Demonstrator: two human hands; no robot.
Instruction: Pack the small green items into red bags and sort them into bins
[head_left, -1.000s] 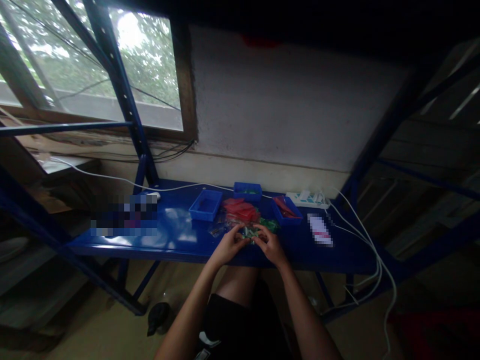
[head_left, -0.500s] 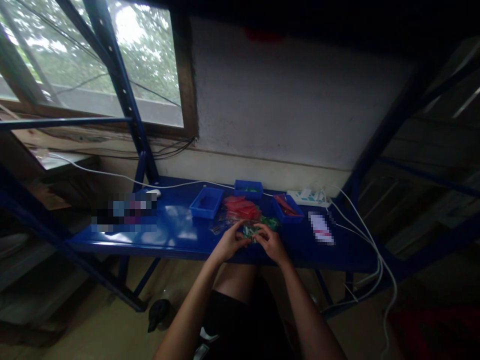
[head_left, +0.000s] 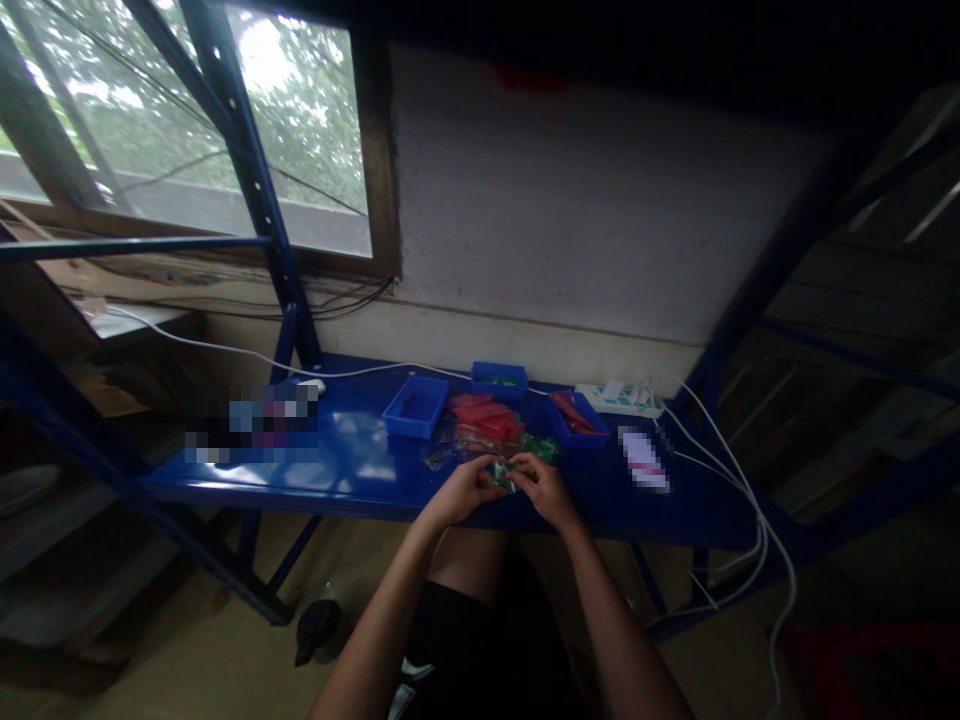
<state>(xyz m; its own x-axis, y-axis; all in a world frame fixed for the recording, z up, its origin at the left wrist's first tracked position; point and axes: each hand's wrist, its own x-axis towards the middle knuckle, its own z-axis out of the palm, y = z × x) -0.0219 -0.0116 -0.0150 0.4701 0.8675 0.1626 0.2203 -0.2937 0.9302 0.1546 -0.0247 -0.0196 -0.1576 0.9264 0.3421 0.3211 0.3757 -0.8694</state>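
Near the table's front edge, my left hand and my right hand face each other with fingers curled in. Between their fingertips is a small shiny green packet, pinched from both sides; its contents are too small to make out. Just beyond the fingers lies a pile of flat red packets. More green packets sit behind my right hand. Some clear plastic pieces are spread to the left of the pile.
Behind the pile stand a blue tray at left, another blue bin with green pieces, and a third blue bin with red packets. A white power strip with cables is at back right. Blue rack posts frame the table.
My hands have closed in slightly on the green packet, with the left fingers lower and more curled. The whole view has shifted a little. Trays and piles stay in place.
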